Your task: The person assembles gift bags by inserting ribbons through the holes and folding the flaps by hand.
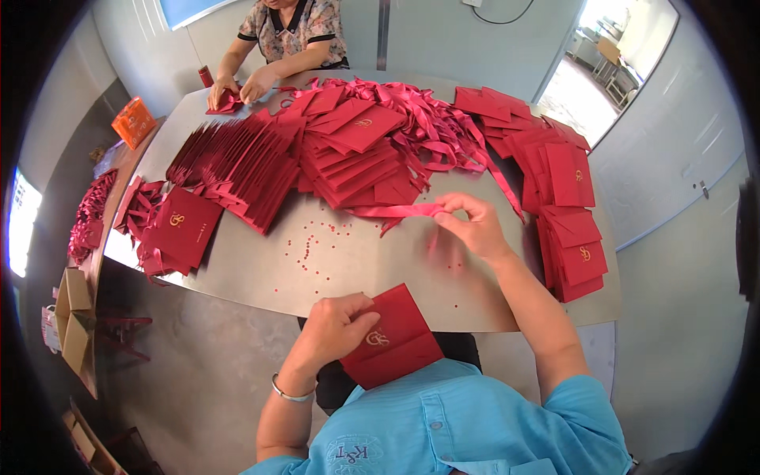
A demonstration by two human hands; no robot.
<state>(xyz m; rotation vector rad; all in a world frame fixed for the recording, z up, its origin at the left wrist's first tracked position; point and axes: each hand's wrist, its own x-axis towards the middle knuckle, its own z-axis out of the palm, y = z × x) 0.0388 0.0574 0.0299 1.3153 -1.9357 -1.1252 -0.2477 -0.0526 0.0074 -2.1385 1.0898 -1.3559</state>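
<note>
My left hand (339, 328) grips a red folded paper bag (392, 336) with a gold emblem, close to my body at the table's near edge. Over the table's middle, my right hand (473, 226) pinches one end of a pinkish-red ribbon (396, 211). The ribbon stretches leftward from my fingers, past the front of a stack of red bags (356, 162). Behind that stack lies a heap of loose ribbons (447, 131).
A long row of red bags (237, 162) stands left of centre. More bags (566, 178) line the right edge, and ribboned bags (178, 229) lie front left. Small red dots (313, 245) are scattered on the metal table (380, 273). A co-worker's hands (241, 91) handle red pieces opposite.
</note>
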